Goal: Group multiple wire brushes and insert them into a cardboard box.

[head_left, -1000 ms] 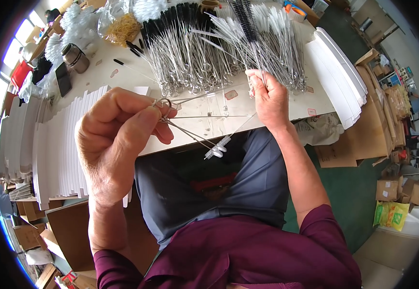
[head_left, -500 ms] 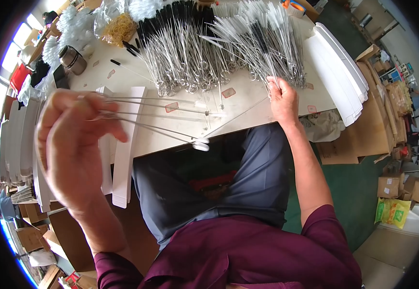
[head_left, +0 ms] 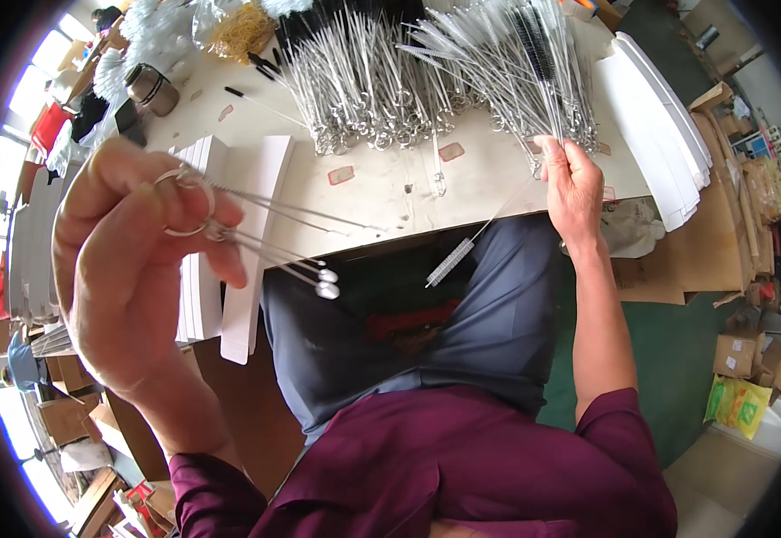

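Bare counter (head_left: 381, 193) lies along the near edge, between the stack of white cards (head_left: 229, 233) at the left and the right hand (head_left: 574, 184) at the right; a hand can pass there. Behind it, two heaps of wire brushes (head_left: 363, 81) (head_left: 516, 63) fill the middle and far edge. The far left corner is crowded by a metal cup (head_left: 150, 88) and white brush tufts (head_left: 143, 27). More white cards (head_left: 659, 125) block the right edge. The left hand (head_left: 126, 269) holds thin brushes (head_left: 265, 242) out over the near edge.
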`<action>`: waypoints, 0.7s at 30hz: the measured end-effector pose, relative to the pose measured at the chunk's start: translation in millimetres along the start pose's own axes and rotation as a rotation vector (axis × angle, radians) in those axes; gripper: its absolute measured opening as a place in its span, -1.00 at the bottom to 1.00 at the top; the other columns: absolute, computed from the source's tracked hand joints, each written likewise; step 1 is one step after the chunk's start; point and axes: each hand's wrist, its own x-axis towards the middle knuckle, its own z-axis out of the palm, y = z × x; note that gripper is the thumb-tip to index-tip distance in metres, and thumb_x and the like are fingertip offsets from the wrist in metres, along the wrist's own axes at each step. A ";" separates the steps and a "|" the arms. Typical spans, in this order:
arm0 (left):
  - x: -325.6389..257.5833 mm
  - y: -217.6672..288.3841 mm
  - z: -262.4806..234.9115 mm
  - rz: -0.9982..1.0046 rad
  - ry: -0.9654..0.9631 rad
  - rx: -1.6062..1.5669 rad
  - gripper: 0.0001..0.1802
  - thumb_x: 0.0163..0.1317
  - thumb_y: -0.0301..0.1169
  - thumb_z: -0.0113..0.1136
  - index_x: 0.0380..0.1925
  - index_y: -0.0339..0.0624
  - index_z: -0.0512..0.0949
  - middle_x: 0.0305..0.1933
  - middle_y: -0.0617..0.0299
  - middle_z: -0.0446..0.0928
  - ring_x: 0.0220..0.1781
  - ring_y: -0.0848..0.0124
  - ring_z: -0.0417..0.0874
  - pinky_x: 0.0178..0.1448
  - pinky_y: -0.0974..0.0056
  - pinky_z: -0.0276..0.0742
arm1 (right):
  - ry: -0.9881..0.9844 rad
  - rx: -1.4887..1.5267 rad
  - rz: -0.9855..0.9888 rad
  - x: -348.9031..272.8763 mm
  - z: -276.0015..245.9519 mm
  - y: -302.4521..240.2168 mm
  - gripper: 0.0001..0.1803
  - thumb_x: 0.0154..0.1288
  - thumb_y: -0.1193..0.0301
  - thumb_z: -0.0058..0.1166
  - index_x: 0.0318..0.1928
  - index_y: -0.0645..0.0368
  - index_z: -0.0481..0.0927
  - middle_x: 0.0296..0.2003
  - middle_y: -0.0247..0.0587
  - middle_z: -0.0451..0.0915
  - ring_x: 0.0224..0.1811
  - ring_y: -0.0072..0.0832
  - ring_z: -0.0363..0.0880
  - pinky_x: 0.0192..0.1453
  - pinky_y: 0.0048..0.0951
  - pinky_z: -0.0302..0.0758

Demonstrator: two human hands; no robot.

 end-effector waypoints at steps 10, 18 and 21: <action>5.9 12.5 31.7 -0.048 -0.097 0.006 -0.81 0.51 -0.40 -0.03 -0.27 -0.30 0.44 -0.25 -0.08 0.60 -0.47 0.26 0.66 -0.41 0.27 0.68 | -0.432 0.682 0.122 -38.8 41.8 -112.6 -0.66 0.67 0.29 -0.01 -0.13 0.34 0.65 -0.54 -0.38 0.54 -0.49 -0.70 0.38 -0.37 -0.56 0.40; 2.8 1.8 38.1 -0.053 -0.210 -0.031 -0.80 0.48 -0.43 -0.03 -0.29 -0.37 0.46 -0.24 -0.03 0.57 -0.24 0.22 0.74 -0.41 0.21 0.75 | -0.701 0.951 0.059 -62.7 67.2 -122.3 -0.68 0.66 0.33 0.00 -0.19 0.35 0.64 -0.35 -0.24 0.69 -0.27 -0.59 0.64 -0.02 -0.51 0.58; 2.0 7.0 36.9 -0.122 -0.229 -0.025 -0.80 0.48 -0.44 -0.05 -0.28 -0.37 0.46 -0.22 0.00 0.56 -0.17 0.21 0.75 -0.41 0.20 0.76 | -0.632 0.784 0.004 -61.7 61.5 -121.8 -0.70 0.66 0.35 -0.02 -0.17 0.33 0.63 -0.39 -0.27 0.68 -0.33 -0.63 0.61 -0.11 -0.51 0.58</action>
